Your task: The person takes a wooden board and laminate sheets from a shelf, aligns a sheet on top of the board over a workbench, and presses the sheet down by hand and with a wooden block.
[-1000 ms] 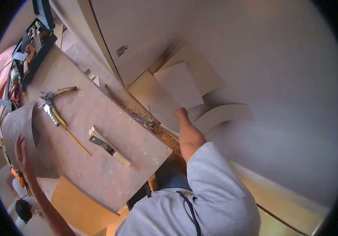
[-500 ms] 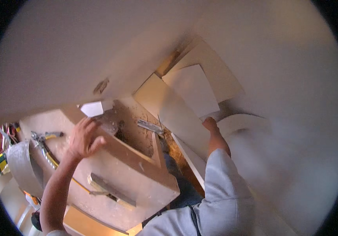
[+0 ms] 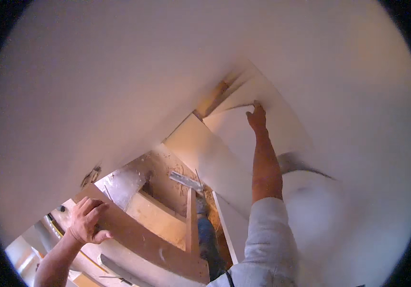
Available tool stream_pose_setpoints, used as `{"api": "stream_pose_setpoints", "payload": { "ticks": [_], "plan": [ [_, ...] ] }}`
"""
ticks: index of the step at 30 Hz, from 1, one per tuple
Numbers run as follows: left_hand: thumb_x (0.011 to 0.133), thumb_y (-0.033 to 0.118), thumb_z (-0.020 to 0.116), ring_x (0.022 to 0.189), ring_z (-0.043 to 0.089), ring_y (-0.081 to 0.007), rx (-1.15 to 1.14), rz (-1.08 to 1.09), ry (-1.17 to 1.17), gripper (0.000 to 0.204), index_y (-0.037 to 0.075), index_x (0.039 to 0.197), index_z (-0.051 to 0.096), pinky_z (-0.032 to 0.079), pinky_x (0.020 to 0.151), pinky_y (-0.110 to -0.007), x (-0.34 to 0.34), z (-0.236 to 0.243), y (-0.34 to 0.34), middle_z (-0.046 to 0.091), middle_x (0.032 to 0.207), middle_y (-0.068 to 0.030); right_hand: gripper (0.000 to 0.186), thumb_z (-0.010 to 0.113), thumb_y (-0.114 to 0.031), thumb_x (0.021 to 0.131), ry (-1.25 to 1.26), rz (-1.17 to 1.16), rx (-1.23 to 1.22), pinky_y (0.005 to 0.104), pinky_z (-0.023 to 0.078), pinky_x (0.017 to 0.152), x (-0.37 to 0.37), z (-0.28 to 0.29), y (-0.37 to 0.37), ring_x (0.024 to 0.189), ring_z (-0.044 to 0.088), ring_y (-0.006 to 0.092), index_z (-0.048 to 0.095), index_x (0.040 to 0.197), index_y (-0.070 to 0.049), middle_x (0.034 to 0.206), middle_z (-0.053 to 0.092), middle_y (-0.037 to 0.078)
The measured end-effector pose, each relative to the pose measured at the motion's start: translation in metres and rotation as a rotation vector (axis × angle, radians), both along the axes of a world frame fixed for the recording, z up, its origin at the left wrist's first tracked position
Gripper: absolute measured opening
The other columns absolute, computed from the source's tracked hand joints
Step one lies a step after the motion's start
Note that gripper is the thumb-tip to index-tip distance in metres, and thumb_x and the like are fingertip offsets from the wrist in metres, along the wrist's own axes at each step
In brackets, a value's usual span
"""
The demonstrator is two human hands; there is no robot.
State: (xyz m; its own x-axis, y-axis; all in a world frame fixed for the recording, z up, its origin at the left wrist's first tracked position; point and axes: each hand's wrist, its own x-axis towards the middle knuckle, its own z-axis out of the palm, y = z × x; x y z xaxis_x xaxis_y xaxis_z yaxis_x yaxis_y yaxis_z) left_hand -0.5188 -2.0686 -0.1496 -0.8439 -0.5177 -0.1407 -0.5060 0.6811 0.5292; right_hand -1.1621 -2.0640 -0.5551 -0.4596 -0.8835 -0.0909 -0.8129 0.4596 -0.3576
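My right hand (image 3: pixel 258 117) reaches far forward, at the upper corner of a white panel (image 3: pixel 231 131) that leans in the corner. Its fingers bend over the panel's edge, with the thumb on the near face. A cream board (image 3: pixel 196 136) stands beside that panel, partly overlapping it. To the left, my left hand (image 3: pixel 88 222) rests by the edge of a wooden bench (image 3: pixel 143 244). The fingers are slightly bent and the thumb is spread apart. I see nothing held in it.
A cut hole with wires (image 3: pixel 90 176) marks the left wall. A grey metal strip (image 3: pixel 186 181) lies on the dusty floor near an upright wooden piece (image 3: pixel 192 220). My jeans leg (image 3: pixel 208 239) stands between the bench and a narrow white board (image 3: pixel 227 225).
My right hand has moved from the white panel's lower corner up to its upper corner. My left hand has come down to the bench edge. The view has shifted, and the tools have left it.
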Motion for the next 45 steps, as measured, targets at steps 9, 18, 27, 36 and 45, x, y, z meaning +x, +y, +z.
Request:
{"api": "stream_pose_setpoints", "payload": {
  "ticks": [9,18,27,36,45],
  "plan": [
    [0.079,0.063,0.07,0.081,0.06,-0.0341,0.022,0.0,0.007,0.072,-0.002,0.11,0.066,0.051,0.072,-0.044,-0.006,0.006,-0.001,0.063,0.098,-0.0172,0.034,0.06,-0.036,0.097,0.356,-0.039,0.202,0.0528,0.053,0.084,0.009,0.013,0.038,0.102,0.067,0.0335,0.063,0.12,-0.011,0.108,0.07,0.013],
    [0.088,0.059,0.061,0.102,0.06,-0.0392,0.026,0.088,0.059,0.062,0.003,0.115,0.068,0.049,0.089,-0.05,-0.01,0.008,0.014,0.061,0.105,-0.0202,0.028,0.06,-0.03,0.096,0.411,-0.214,0.052,0.0539,0.053,0.086,0.041,0.326,0.069,0.1,0.068,0.0407,0.07,0.106,-0.006,0.101,0.072,0.02],
    [0.097,0.055,0.061,0.137,0.048,-0.0335,0.653,0.146,0.252,0.07,0.005,0.146,0.051,0.045,0.108,-0.042,-0.026,0.223,0.188,0.052,0.145,-0.0217,0.023,0.056,-0.021,0.099,0.51,-0.676,-0.893,0.0524,0.055,0.077,0.27,0.717,0.201,0.093,0.068,0.0399,0.066,0.104,0.0,0.101,0.069,0.019],
    [0.092,0.059,0.065,0.153,0.021,-0.0372,0.391,0.238,0.902,0.094,0.008,0.16,0.025,0.022,0.123,-0.046,0.163,0.332,0.442,0.023,0.163,-0.0258,0.023,0.066,-0.02,0.099,1.064,-0.21,-1.759,0.0371,0.053,0.069,0.453,0.853,0.431,0.076,0.065,0.028,0.065,0.095,0.003,0.089,0.067,0.014],
    [0.087,0.076,0.057,0.14,0.041,-0.0411,0.768,0.397,1.302,0.122,-0.018,0.152,0.015,0.037,0.114,-0.043,0.198,0.421,0.544,0.034,0.148,-0.0408,0.016,0.071,-0.01,0.095,0.435,0.971,-1.401,0.04,0.052,0.077,0.66,0.81,0.572,0.087,0.065,0.0283,0.072,0.108,-0.001,0.095,0.07,0.013]
  ]
}}
